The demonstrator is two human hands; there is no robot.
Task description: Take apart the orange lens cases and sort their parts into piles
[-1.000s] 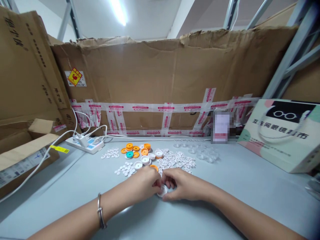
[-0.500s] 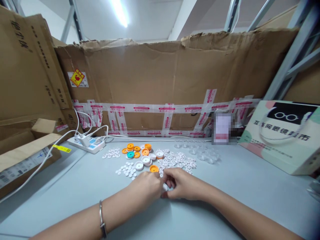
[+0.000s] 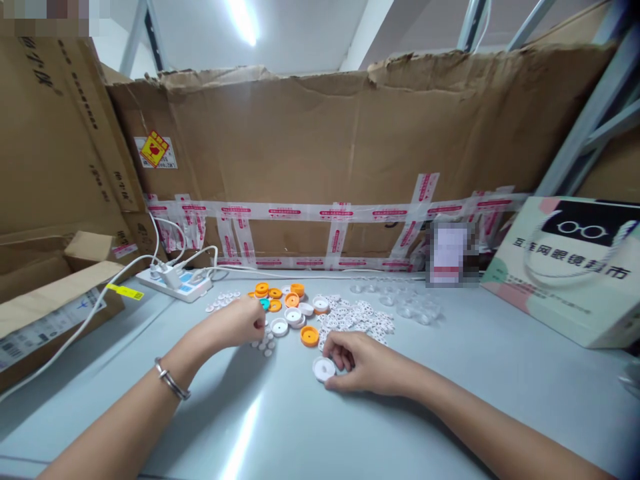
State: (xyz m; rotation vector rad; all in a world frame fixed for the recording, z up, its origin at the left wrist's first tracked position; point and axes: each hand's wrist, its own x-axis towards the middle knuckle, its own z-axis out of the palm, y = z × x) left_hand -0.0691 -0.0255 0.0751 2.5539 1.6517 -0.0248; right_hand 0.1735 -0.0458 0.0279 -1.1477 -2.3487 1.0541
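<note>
On the tabletop in front of me, my right hand [image 3: 361, 361] grips the rim of a round white cap [image 3: 324, 369] between thumb and fingers, and a small disc shows in its middle. My left hand [image 3: 244, 323] is over the cluster of small white discs [image 3: 267, 345], fingertips pinched downward; whether a disc is between them is hidden. Behind the hands stand white, orange and one teal round caps, among them an orange cap [image 3: 309, 336] and a white cap [image 3: 279, 327]. A heap of white perforated pieces [image 3: 355, 316] lies just beyond my right hand.
More white discs [image 3: 220, 302] lie farther back left. Clear plastic domes [image 3: 420, 308] sit at the back right. A power strip [image 3: 175, 283] with cables and an opened carton [image 3: 50, 310] are on the left. A printed bag [image 3: 565, 273] stands right, before the cardboard wall [image 3: 300, 147].
My left hand has moved away from the white cap, leftward and back to the small discs. My right hand has stayed on the cap, which is now in fuller view.
</note>
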